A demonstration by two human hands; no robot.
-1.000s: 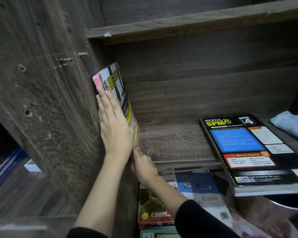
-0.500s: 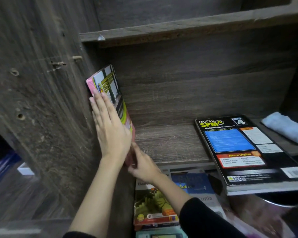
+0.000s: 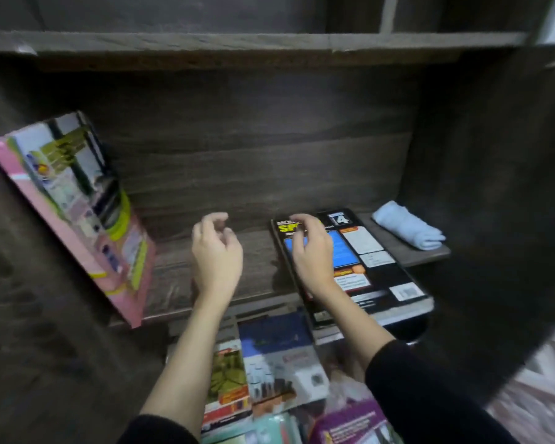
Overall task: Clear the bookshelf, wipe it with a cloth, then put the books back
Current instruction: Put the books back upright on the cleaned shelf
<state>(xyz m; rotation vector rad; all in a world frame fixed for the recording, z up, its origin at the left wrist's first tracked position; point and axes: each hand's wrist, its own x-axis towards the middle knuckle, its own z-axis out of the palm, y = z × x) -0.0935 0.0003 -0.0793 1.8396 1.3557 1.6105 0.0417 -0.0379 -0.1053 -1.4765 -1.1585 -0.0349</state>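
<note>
Left hand (image 3: 217,254) and right hand (image 3: 311,251) hover empty, loosely curled; pink book (image 3: 77,213) stands shelved, while the black book (image 3: 375,270) and the pile below (image 3: 269,363) seemingly await.

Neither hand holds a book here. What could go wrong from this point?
The pink book leans tilted against the left side wall with no hand on it; it may slide flat. The black SPM book overhangs the front edge of the shelf and could tip off if the right hand nudges it.
</note>
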